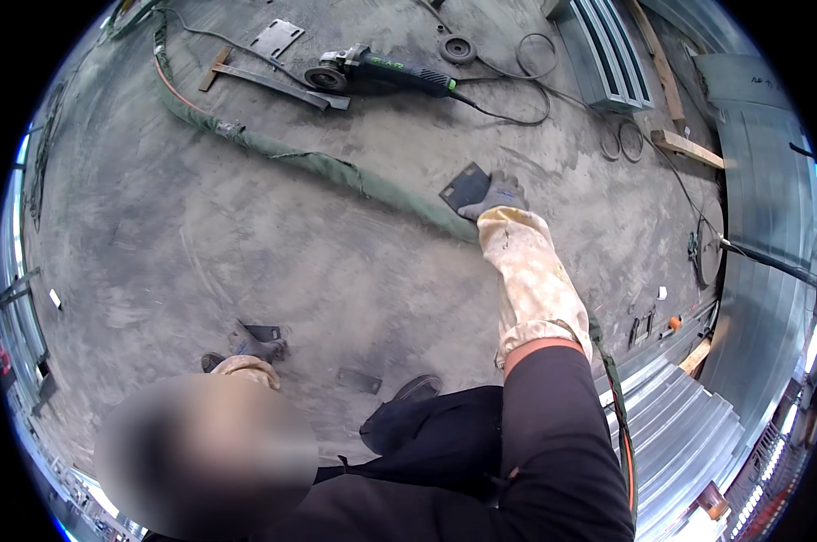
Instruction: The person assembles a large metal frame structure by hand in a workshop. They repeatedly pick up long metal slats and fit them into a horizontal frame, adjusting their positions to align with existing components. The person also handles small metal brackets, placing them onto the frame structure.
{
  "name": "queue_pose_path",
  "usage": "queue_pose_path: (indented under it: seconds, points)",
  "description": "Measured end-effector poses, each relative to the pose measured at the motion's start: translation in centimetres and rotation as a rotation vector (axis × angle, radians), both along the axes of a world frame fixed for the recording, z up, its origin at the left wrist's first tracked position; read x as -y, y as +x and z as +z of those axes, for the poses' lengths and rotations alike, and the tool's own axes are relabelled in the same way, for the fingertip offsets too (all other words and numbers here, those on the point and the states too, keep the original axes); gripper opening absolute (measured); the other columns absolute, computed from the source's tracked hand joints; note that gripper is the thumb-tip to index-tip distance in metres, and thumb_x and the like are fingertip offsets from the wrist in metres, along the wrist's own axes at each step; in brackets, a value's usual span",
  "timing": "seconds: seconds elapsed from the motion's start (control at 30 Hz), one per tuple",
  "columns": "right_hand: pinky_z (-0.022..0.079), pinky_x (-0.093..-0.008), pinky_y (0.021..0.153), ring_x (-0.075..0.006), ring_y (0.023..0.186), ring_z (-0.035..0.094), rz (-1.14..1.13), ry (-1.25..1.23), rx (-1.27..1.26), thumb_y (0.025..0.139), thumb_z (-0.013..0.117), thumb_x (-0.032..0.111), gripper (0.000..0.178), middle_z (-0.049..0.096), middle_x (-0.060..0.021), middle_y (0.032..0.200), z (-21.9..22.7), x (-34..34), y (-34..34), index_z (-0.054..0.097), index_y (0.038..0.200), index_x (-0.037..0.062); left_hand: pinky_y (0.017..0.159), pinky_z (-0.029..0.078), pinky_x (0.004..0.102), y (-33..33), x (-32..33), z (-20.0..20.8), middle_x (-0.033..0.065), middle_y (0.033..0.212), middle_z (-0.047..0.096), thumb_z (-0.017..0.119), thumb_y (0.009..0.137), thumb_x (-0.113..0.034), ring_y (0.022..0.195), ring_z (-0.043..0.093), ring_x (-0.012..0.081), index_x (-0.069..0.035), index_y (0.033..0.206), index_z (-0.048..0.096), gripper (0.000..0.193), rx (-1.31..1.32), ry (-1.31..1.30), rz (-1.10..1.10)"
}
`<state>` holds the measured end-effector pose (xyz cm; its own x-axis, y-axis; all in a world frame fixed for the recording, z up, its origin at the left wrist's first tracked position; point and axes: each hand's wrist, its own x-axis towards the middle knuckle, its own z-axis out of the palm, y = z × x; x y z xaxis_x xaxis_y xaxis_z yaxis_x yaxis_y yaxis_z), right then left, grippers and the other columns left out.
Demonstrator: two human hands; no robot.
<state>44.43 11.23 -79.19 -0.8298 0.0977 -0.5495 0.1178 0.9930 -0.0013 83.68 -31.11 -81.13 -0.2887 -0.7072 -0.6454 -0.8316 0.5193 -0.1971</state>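
My right hand, in a grey work glove and a pale sleeve guard, reaches out over the floor. It grips the edge of a dark square metal plate, next to a green-sheathed hose. Closer to my body on the left, my left hand is gloved too, and its fingers close around a second small dark plate; part of that plate is hidden behind the hand. Another flat dark plate lies on the floor between the left hand and my shoe.
Farther off lie an angle grinder with its cord, a grinding disc, a metal T-shaped bar and a light plate with holes. Stacked metal channels, wooden beams and sheet metal line the right side.
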Motion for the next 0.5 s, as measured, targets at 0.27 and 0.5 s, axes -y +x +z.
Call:
queue_pose_path:
  seconds: [0.27, 0.5]
  points:
    - [0.052, -0.0486, 0.096, -0.0356, 0.12, 0.065, -0.064, -0.257, -0.104, 0.077, 0.085, 0.048, 0.068, 0.067, -0.0171, 0.127, -1.5, -4.6, 3.6, 0.058, 0.129, 0.0134, 0.097, 0.052, 0.0425, -2.9, 0.3, 2.6, 0.0249, 0.134, 0.058, 0.09, 0.067, -0.042, 0.124, 0.06, 0.0355, -0.003, 0.133, 0.053, 0.085, 0.017, 0.308, -0.003]
    - [0.053, -0.0478, 0.095, -0.0391, 0.11, 0.069, -0.176, -0.612, -0.265, 0.089, 0.075, 0.036, 0.049, 0.072, -0.0188, 0.118, 7.7, -0.1, 7.8, 0.062, 0.129, 0.0105, 0.08, 0.056, 0.0418, -6.3, -0.3, 6.6, 0.0192, 0.097, 0.072, 0.083, 0.078, -0.044, 0.093, 0.07, 0.032, -0.003, 0.098, 0.072, 0.047, -0.136, 0.388, -0.342]
